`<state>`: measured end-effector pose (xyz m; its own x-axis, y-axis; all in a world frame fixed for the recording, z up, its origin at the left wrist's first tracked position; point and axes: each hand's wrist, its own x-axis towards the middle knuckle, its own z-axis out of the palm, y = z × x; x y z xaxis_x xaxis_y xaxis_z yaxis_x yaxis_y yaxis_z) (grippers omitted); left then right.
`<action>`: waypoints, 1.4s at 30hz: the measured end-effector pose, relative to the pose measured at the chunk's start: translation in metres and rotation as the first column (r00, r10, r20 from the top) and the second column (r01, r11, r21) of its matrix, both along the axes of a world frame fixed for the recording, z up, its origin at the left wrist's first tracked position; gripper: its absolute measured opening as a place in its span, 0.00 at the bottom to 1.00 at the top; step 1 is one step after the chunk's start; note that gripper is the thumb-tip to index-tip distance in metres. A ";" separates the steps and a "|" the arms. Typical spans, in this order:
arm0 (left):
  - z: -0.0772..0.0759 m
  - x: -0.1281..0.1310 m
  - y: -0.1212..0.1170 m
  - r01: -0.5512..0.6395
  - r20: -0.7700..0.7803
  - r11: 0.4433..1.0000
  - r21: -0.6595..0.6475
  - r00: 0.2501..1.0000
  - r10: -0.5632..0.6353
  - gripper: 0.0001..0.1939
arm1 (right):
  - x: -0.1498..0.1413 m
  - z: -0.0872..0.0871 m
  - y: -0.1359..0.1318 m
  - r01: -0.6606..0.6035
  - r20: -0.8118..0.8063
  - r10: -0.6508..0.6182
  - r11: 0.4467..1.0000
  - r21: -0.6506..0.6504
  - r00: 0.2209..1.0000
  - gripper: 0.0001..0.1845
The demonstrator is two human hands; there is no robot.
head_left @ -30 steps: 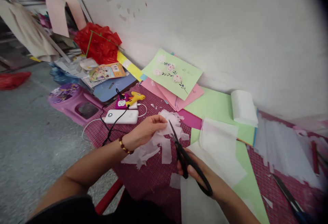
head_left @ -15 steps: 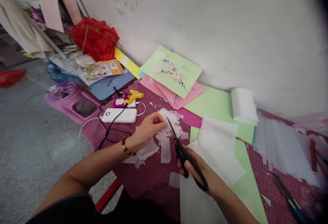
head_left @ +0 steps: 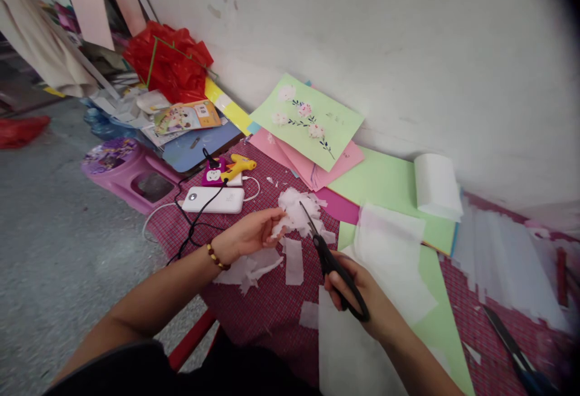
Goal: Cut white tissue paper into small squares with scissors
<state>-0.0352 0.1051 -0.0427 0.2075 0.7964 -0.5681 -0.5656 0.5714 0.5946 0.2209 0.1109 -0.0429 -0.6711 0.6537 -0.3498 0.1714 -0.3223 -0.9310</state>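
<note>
My right hand (head_left: 351,290) grips a pair of black-handled scissors (head_left: 328,257), fingers through the loops. The blades look closed or nearly so and point up-left over a heap of white tissue-paper pieces (head_left: 299,211). My left hand (head_left: 254,236), with a beaded bracelet on its wrist, is at the heap's left edge, fingers curled around a small scrap of white tissue paper (head_left: 278,228). Its hidden fingertips make the exact hold hard to see. Below lie a white paper strip (head_left: 294,262) and a larger torn white sheet (head_left: 251,268) on the red checked cloth (head_left: 254,323).
A yellow glue gun (head_left: 240,167), a white power bank (head_left: 212,200) and black cables are left of the heap. Behind lies a green card with paper flowers (head_left: 312,121). White sheets (head_left: 389,257) and a white roll (head_left: 437,185) are right; other scissors (head_left: 510,341) lie far right.
My left hand has turned and its fingers have loosened and lowered a little. The scissors have drawn slightly right, away from the left fingertips. The view has shifted slightly.
</note>
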 end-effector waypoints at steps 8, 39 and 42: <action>0.002 0.005 -0.002 0.017 -0.002 0.984 0.178 1.000 -0.017 0.09 | 0.001 0.000 0.002 -0.018 -0.005 0.018 1.000 0.004 1.000 0.26; 0.017 0.006 0.021 0.264 -0.412 0.913 0.310 0.903 -0.122 0.21 | 0.002 -0.007 0.000 -0.037 -0.187 0.027 0.998 -0.051 0.982 0.25; 0.013 -0.001 0.017 0.233 -0.425 0.936 0.264 0.899 -0.105 0.17 | -0.002 -0.005 0.000 0.013 -0.127 -0.019 0.999 -0.044 0.992 0.26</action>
<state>-0.0362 0.1225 -0.0296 0.1624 0.9148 -0.3699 -0.1555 0.3939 0.9059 0.2192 0.1109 -0.0476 -0.7016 0.6510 -0.2899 0.0463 -0.3643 -0.9301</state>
